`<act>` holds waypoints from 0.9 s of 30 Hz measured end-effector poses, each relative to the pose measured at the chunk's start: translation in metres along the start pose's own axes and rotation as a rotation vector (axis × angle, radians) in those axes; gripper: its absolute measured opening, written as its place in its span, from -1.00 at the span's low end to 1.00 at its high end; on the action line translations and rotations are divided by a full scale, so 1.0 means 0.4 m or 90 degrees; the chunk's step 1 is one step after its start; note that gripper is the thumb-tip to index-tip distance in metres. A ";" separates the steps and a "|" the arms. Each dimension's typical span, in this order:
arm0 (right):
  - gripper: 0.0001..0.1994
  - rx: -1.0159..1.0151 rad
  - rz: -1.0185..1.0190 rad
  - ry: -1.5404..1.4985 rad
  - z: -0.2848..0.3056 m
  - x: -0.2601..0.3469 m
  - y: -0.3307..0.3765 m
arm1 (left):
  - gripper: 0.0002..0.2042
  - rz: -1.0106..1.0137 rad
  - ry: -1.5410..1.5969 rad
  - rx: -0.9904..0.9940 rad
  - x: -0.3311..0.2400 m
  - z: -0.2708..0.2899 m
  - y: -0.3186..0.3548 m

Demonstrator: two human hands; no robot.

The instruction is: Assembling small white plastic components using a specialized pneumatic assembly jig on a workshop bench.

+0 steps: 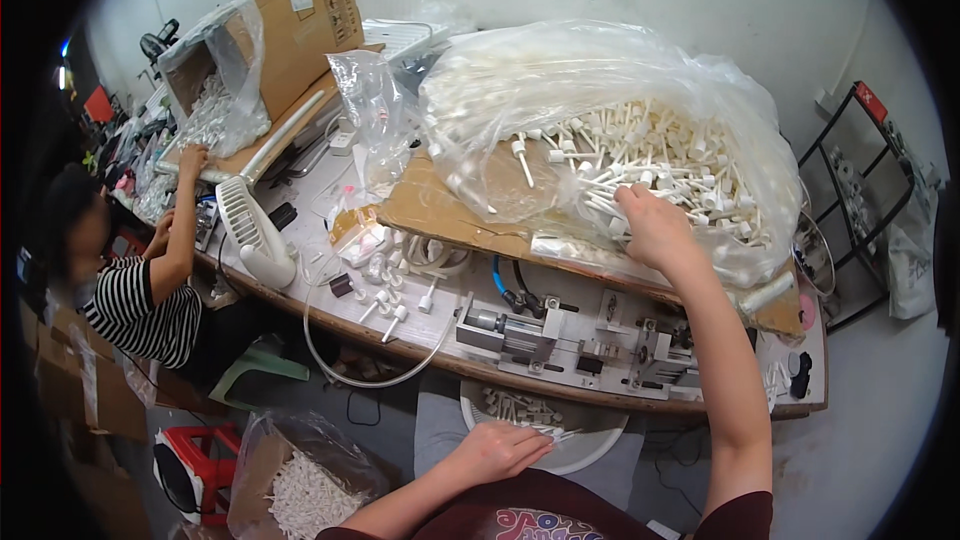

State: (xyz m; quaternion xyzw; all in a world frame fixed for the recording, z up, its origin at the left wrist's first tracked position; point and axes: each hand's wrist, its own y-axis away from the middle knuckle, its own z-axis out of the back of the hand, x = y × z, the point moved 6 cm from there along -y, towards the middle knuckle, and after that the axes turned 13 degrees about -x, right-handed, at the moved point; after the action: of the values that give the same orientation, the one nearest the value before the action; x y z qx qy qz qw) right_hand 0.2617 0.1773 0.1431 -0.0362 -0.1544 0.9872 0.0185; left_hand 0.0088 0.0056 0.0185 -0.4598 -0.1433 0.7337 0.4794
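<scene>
Maroon shirt (625, 502) | left hand (497, 451) over basin (605, 434) | right hand (655, 226) at white tubes (690, 162)

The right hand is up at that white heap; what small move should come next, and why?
Probably the right hand should pinch a few white stemmed pieces: it is right at the loose heap in the opened plastic bag, while the left hand is by the white basket.

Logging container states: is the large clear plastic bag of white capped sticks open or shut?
Open: the large clear plastic bag gapes at the front, leaving white capped sticks uncovered where the right hand reaches.
</scene>
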 end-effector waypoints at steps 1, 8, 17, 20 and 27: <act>-0.58 0.032 0.005 0.005 0.001 0.004 -0.004 | -0.89 0.002 0.000 -0.008 0.001 0.004 0.004; -0.60 0.039 0.065 0.037 -0.023 0.001 0.008 | -0.90 0.016 0.013 -0.033 0.007 0.001 0.013; -0.48 -0.052 0.045 -0.067 -0.009 -0.058 0.058 | -0.89 -0.011 -0.013 -0.004 0.018 -0.013 0.066; -0.47 -0.156 0.099 -0.098 0.007 -0.110 0.079 | -0.89 -0.028 0.026 -0.044 0.030 -0.032 0.078; -0.40 -0.085 0.023 -0.090 -0.046 -0.128 0.058 | -0.84 -0.013 -0.021 -0.089 0.035 -0.021 0.110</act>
State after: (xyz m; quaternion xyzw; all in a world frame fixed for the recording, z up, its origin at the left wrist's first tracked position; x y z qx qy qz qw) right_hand 0.3136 0.1585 0.1218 0.0296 -0.2198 0.9750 -0.0124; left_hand -0.0110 -0.0066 -0.0222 -0.4784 -0.2073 0.7244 0.4510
